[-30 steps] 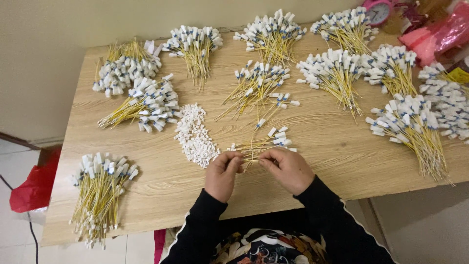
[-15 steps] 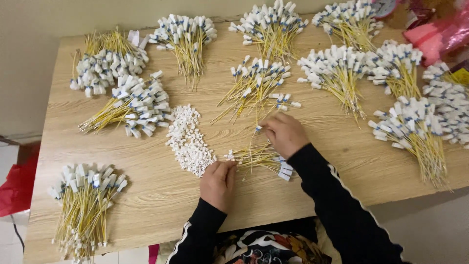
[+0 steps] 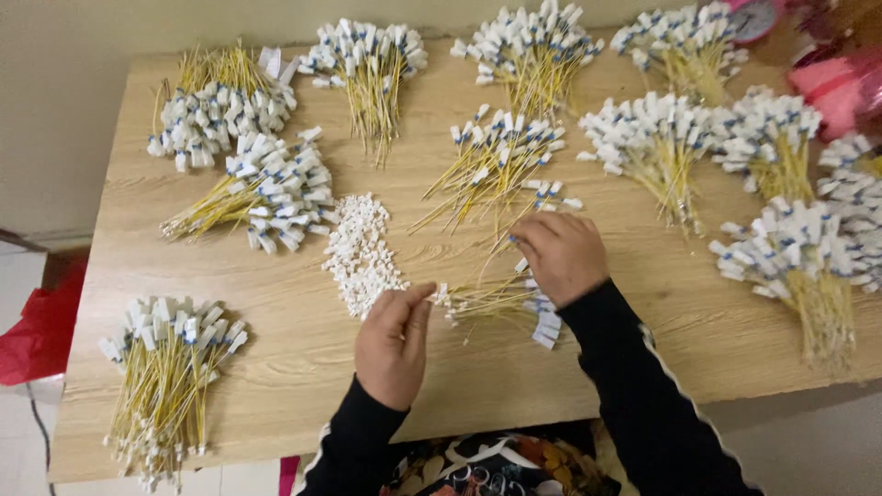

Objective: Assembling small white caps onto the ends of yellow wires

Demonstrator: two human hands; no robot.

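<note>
Between left hand [image 3: 393, 344] and right hand [image 3: 560, 257], yellow wire bundle [image 3: 491, 298].

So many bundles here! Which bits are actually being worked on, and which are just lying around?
In use:
left hand
right hand
small bunch of yellow wires with white tags
heap of small white plastic caps

Lying about:
finished yellow-wire bundles
pink items

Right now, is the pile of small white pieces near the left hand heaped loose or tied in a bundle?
Loose: the small white pieces lie scattered on the table, no tie visible.
</note>
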